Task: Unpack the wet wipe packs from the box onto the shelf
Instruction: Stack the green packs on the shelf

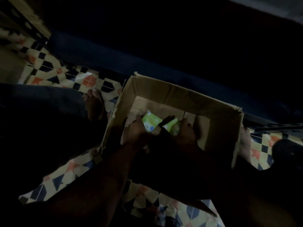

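Note:
An open cardboard box stands on the patterned floor in dim light. Both my hands reach down inside it. My left hand grips a green and white wet wipe pack from its left side. My right hand grips a second green pack from its right side. The two packs sit side by side near the box bottom, with a dark gap between them. Most of the box floor around them is bare cardboard.
A dark blue shelf edge runs diagonally behind the box, its inside black and unreadable. A perforated metal rail shows at the right. My bare foot rests on the tiled floor left of the box.

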